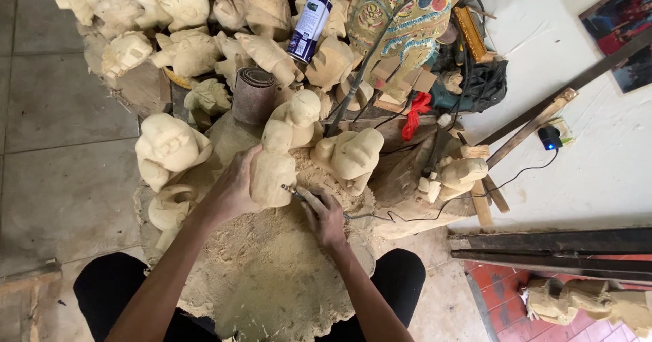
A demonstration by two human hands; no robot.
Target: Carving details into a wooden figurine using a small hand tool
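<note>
Pale raw wood: the upright carved wooden figure [273,170] stands gripped in the left hand [234,189], fingers wrapped round its side. The right hand [324,216] pinches a thin metal-tipped carving tool [293,192], its tip touching the figure's lower flank, just left of those fingers.

Woodcarving workshop, unfinished wooden figures [170,145], sawdust [272,274]

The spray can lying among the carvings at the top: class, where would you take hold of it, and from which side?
Grip the spray can around its bare cylindrical middle, coming from above. It leans tilted on the unpainted wooden figures, orange cap up, so its upper side is exposed while carvings crowd beneath it.
</note>
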